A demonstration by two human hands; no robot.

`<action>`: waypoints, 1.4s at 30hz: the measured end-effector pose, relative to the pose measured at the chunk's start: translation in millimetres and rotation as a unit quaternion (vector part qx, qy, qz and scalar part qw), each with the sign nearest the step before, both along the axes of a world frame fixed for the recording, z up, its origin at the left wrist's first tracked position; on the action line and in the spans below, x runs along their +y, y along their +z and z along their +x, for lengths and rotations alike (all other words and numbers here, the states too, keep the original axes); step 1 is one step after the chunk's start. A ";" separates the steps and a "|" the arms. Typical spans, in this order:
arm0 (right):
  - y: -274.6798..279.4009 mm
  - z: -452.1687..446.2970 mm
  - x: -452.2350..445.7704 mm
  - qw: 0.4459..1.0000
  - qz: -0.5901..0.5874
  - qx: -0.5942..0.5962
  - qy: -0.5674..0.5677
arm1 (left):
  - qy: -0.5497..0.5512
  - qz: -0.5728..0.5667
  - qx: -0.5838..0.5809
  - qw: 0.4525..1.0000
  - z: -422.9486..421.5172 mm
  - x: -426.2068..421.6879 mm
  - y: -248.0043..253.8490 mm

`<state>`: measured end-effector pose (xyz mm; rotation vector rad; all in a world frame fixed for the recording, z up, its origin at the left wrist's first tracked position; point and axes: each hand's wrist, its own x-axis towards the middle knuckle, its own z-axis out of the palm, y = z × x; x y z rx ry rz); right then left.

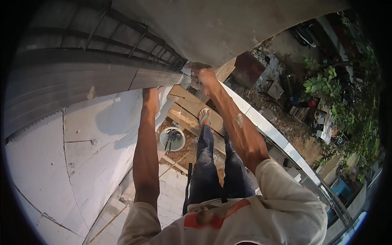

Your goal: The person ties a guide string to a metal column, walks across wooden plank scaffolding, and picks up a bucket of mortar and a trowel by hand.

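My left hand (151, 97) is raised to the underside of a long grey beam (110, 75) that runs along the top of the pale block wall (98, 126). Its fingers are mostly hidden by the beam and the wall's edge. At the beam's far end is my right hand (201, 77), its fingers curled in a grip. Something thin and pale shows beside those fingers, too small to name. Above the beam runs a dark metal rebar frame (118, 36). A broad grey slab (216, 24) hangs over my right hand.
My sandalled foot (205, 116) stands on wooden planks (192, 107), high above the ground. Below them sits a white bucket (172, 139) with tools inside. A white ledge (261, 120) runs along the right, with a cluttered yard and leafy branches (326, 83) beyond.
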<state>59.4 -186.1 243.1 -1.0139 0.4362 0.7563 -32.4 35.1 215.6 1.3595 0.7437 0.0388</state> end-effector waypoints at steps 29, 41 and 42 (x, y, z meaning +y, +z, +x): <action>-20.3 12.0 16.3 0.997 0.042 0.058 0.027 | -0.084 -0.405 0.059 0.909 73.4 -7.7 -43.6; -13.8 -70.2 -4.6 0.999 -0.034 0.000 0.029 | 0.148 -0.410 -0.026 0.900 15.9 -45.6 -10.3; -14.8 -68.7 -4.1 0.999 -0.039 -0.001 0.029 | 0.143 -0.414 -0.033 0.898 17.0 -45.9 -11.4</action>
